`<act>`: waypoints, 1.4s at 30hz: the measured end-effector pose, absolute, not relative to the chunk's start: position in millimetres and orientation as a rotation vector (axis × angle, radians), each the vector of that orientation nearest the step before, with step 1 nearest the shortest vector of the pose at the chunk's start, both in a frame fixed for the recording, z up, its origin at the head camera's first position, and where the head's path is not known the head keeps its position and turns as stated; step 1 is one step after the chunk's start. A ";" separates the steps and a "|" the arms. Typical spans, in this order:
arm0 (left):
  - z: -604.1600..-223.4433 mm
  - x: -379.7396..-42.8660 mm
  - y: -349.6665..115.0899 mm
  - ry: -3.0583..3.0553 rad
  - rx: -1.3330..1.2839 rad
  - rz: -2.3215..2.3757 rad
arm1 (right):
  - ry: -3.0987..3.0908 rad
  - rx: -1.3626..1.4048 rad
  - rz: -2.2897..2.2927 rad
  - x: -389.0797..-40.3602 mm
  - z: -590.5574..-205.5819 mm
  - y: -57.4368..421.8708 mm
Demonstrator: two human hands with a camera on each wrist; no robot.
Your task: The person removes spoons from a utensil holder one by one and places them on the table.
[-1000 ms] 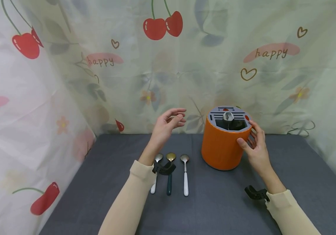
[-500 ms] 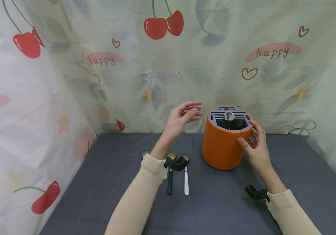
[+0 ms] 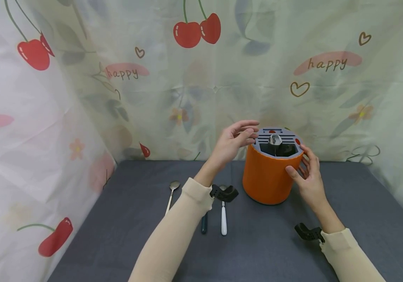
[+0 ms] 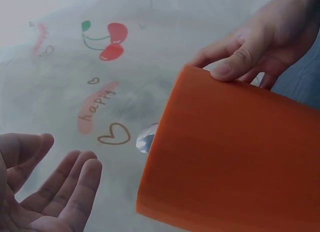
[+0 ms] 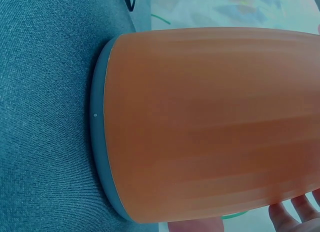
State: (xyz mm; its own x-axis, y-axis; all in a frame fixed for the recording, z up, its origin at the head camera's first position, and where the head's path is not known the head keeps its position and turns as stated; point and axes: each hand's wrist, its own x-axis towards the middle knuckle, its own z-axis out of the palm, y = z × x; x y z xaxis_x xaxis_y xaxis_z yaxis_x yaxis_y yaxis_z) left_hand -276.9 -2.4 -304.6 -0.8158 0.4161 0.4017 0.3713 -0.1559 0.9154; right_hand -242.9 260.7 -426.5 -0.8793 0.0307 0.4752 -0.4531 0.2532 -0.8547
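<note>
My right hand [image 3: 308,180] grips the upper right side of an orange, round utensil holder [image 3: 270,178], which stands upright. Its grey slotted top holds a shiny rounded piece [image 3: 275,140], perhaps a spoon's bowl. By the top's left edge hovers my left hand [image 3: 234,139], its fingers loosely bent and holding nothing. The left wrist view shows a gap between the left fingers [image 4: 80,192] and the holder. Beneath the left arm lie a spoon [image 3: 174,185], a dark green-handled spoon [image 3: 204,224], its bowl hidden, and a white-handled spoon [image 3: 224,219], partly covered by the wrist camera.
Dark grey cloth [image 3: 257,243] covers the table. A printed curtain [image 3: 215,98] stands right behind the holder, and another curtain side [image 3: 46,156] rises at the left. A thin looped cord [image 3: 363,154] is at the back right.
My left hand has moved right and slightly up, from above the spoons to the holder's top left edge, uncovering the left spoon's bowl. My right hand and the holder have stayed put.
</note>
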 end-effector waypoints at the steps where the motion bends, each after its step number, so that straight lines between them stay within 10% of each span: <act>1: -304.4 -277.5 -0.6 2.023 0.937 2.162 | -2.134 0.385 1.662 -243.0 -426.6 260.5; 42: -314.2 -282.4 63.6 2.806 1.071 1.278 | -2.158 0.391 1.629 -241.9 -426.3 261.3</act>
